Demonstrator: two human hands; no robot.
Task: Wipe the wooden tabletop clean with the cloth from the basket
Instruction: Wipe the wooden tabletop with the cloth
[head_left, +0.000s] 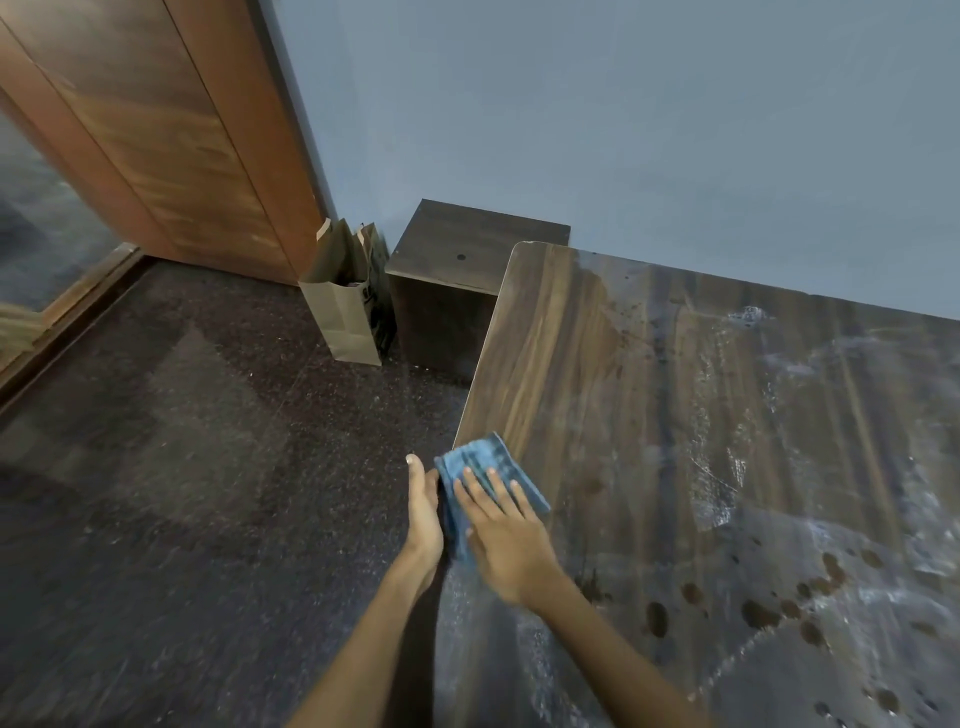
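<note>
A folded blue cloth (480, 460) lies at the left edge of the wooden tabletop (675, 415), partly hanging over it. My right hand (501, 530) presses flat on the cloth with straight fingers. Just off the table's edge, my left hand (423, 512) is held open, palm toward the cloth, beside and slightly below it. The tabletop carries white dusty smears and dark brown spots, thickest at the lower right. The basket is not in view.
A dark wooden cabinet (467, 270) stands against the blue wall behind the table's far left corner. A brown paper bag (345, 306) sits on the dark floor beside it. A wooden door (156, 130) fills the upper left.
</note>
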